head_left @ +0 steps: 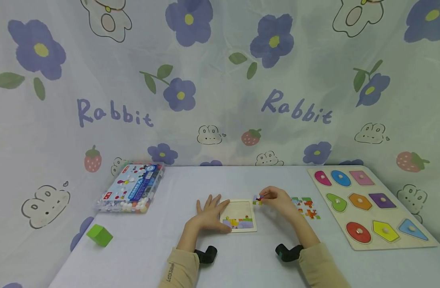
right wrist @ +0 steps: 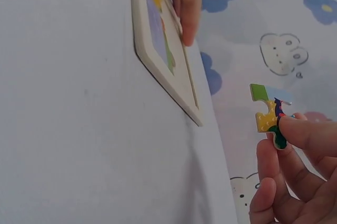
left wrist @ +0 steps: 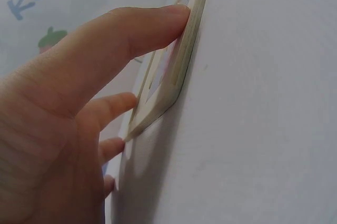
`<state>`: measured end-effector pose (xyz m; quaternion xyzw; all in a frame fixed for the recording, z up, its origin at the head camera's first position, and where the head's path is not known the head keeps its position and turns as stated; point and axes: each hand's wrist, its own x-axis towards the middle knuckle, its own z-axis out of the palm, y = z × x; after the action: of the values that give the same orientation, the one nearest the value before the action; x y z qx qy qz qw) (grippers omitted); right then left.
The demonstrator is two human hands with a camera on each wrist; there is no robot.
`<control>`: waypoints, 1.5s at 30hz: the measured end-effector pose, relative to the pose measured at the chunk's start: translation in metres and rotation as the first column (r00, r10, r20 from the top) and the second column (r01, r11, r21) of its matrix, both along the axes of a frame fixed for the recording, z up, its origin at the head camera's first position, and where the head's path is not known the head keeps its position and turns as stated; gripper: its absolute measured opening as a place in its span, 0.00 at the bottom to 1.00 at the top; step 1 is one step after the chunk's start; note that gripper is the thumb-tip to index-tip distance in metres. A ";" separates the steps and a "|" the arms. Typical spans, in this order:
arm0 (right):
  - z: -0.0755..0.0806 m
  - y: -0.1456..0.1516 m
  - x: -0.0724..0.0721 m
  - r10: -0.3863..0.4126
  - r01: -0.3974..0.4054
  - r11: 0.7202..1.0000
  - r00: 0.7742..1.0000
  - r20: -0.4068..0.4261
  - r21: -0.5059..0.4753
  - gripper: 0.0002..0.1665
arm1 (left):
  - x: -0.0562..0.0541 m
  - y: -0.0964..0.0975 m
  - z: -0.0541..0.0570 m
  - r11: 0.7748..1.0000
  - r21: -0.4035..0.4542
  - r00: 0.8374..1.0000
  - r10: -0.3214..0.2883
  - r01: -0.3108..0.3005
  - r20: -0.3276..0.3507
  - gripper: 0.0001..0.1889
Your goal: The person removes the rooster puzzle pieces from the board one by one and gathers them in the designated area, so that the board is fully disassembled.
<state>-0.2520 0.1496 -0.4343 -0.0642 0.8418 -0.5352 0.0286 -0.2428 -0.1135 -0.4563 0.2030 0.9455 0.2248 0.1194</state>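
A small wooden puzzle tray (head_left: 240,208) lies on the white table, with joined picture pieces along its near side and bare wood behind them. My left hand (head_left: 208,215) rests at its left side, fingers spread; in the left wrist view the thumb (left wrist: 158,26) touches the near rim. Just off the tray's right edge, my right hand (head_left: 283,205) pinches a jigsaw piece (right wrist: 268,117) between thumb and fingertips. That piece is yellow, green, blue and red, and it is held above the table. Several loose jigsaw pieces (head_left: 307,207) lie right of the tray, partly hidden by the right hand.
On the right lies a wooden shape board (head_left: 340,218) with coloured knobbed shapes. A clear plastic box (head_left: 133,186) with a blue printed cover is at the back left, and a green cube (head_left: 100,235) at the front left. A printed curtain (head_left: 220,104) hangs behind the table.
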 end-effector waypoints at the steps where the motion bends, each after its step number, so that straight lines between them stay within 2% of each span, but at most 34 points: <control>1: 0.001 0.003 0.000 -0.013 0.013 1.000 1.000 0.002 -0.007 0.11 | 0.000 0.000 0.000 1.000 -0.003 1.000 0.000 0.000 -0.001 0.49; 5: 0.003 0.014 0.000 -0.037 0.037 0.999 0.999 0.010 -0.004 0.12 | 0.000 0.000 0.000 1.000 -0.010 1.000 -0.004 0.004 0.002 0.49; 17: 0.008 0.039 0.000 -0.036 0.035 0.998 0.999 -0.015 -0.046 0.17 | 0.002 0.001 0.002 1.000 0.000 1.000 -0.007 0.007 -0.002 0.48; 23: 0.007 0.051 -0.003 -0.071 0.071 0.997 0.997 0.016 -0.014 0.18 | 0.001 0.002 0.001 1.000 -0.005 1.000 -0.001 0.001 -0.003 0.48; 27: 0.008 0.057 -0.002 -0.095 0.097 0.995 0.994 0.055 -0.022 0.19 | 0.002 0.002 0.003 1.000 -0.020 1.000 0.001 -0.001 0.000 0.48; 31: 0.010 0.063 0.000 -0.111 0.112 0.994 0.992 0.060 -0.014 0.19 | 0.002 0.001 0.002 1.000 -0.021 1.000 -0.002 0.002 -0.001 0.48; 38: 0.009 0.076 0.001 -0.096 0.090 0.993 0.992 0.081 0.073 0.18 | 0.002 0.002 0.001 1.000 -0.007 1.000 0.000 0.000 0.000 0.49; 45: 0.005 0.080 0.004 -0.075 0.037 0.983 0.976 0.205 0.179 0.15 | 0.002 0.002 0.001 1.000 0.003 1.000 0.004 -0.004 0.002 0.49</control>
<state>-0.2484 0.2294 -0.4291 0.0195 0.8790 -0.4640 0.1082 -0.2408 -0.1112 -0.4549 0.2008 0.9455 0.2265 0.1198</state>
